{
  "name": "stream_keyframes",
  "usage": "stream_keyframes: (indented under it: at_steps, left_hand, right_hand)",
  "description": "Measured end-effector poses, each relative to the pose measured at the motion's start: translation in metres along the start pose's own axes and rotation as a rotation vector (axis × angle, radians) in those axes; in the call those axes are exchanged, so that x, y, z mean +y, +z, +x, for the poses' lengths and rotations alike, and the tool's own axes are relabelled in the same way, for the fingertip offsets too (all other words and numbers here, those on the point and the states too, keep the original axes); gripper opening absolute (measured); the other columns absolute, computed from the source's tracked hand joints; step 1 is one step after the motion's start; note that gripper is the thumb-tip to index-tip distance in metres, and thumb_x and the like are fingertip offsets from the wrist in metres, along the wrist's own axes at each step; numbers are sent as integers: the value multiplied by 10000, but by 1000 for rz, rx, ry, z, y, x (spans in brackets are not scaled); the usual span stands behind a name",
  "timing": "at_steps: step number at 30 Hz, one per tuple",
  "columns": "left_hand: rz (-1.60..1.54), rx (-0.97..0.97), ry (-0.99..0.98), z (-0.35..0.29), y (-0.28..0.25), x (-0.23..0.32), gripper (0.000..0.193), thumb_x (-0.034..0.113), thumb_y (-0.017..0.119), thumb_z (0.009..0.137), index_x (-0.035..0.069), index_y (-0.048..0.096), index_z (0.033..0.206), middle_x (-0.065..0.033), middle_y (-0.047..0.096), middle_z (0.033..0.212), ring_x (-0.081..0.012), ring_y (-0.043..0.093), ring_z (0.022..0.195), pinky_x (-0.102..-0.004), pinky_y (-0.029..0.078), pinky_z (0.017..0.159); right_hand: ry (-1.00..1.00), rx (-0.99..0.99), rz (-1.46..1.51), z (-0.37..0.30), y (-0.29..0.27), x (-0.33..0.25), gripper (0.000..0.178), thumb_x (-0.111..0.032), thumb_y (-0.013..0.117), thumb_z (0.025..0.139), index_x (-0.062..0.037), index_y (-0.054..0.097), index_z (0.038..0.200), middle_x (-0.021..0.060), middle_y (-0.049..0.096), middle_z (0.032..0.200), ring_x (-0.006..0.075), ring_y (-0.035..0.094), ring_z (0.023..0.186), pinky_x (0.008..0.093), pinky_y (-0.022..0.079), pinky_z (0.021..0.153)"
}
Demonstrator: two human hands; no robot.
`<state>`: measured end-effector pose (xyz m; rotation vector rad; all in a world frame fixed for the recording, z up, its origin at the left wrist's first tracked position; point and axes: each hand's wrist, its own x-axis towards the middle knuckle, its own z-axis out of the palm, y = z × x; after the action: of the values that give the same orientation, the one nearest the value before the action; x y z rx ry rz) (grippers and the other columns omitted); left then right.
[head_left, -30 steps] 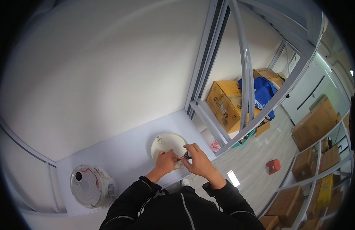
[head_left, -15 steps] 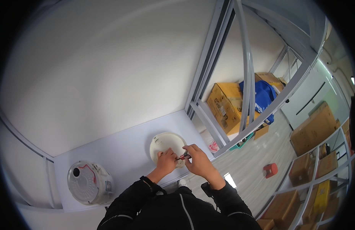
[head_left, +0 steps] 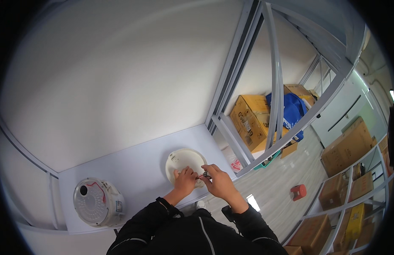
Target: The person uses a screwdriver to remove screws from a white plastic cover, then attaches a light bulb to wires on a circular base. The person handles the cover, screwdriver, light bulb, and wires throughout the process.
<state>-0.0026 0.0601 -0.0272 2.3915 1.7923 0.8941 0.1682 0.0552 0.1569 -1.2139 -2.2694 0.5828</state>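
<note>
A round off-white shell [head_left: 173, 160], shallow like a bowl, lies on the grey-white bench near its front right edge. Over its near half is my left hand [head_left: 185, 180], fingers bent and bunched inside the hollow; whatever they grip is hidden. My right hand [head_left: 218, 182] closes on a small red-and-black screwdriver [head_left: 206, 174] at the shell's right rim. Its thin tip points left, to the fingertips of my left hand. Further left on the bench stands a round white appliance body [head_left: 95, 203] with a clear ribbed face, a black round spot and a red wire.
A pale wall panel [head_left: 120, 85] rises behind the bench [head_left: 141, 153]. Metal frame posts [head_left: 233, 63] stand to the right. Beyond are a yellow carton [head_left: 250, 121], a blue bag [head_left: 294, 111], a red stool [head_left: 299, 192] on the floor and shelves holding brown boxes [head_left: 312, 229].
My right hand has turned slightly, and the screwdriver shows less between its fingers. The left hand stays in the shell with its fingers slightly shifted. The view has tilted a little.
</note>
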Motion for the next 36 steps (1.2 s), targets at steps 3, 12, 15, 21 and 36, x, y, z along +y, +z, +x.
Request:
stream_keyframes:
  at_steps: [3,12,15,21,36]
  left_hand:
    - [51,12,43,1,1,-3,98,254,779,874,195,743,943,1,677,1069,-258,610,1306,-575,285,1022]
    - [21,-45,79,-2,-7,-8,122,247,714,917,151,767,972,-42,699,1143,-245,613,1300,-578,289,1074]
    - [-31,-71,100,-9,-13,-15,150,216,700,895,136,761,1006,-83,693,1182,-268,610,1317,-557,312,1090]
    - [-243,-260,-40,-5,-38,-18,296,203,696,858,101,749,1130,-118,673,1295,-326,580,1381,-499,473,1016]
    - [-358,-244,-16,-22,-39,-35,456,67,726,863,94,720,1318,-93,620,1398,-329,509,1471,-469,535,1090]
  right_hand:
    - [14,45,3,-2,0,1,414,-109,755,927,-50,626,1316,171,711,1119,339,764,843,447,603,737]
    - [64,247,118,4,-14,9,390,-88,748,941,2,617,1298,209,706,1124,345,766,845,404,611,741]
    - [28,286,145,1,-12,16,387,-90,753,953,27,615,1295,218,702,1125,349,765,850,393,613,735]
    - [56,307,132,-1,-14,19,483,-107,789,945,36,575,1354,214,706,1097,329,766,882,366,604,753]
    - [304,284,743,-6,14,69,304,30,663,909,-70,603,1190,111,684,1092,222,721,859,354,604,749]
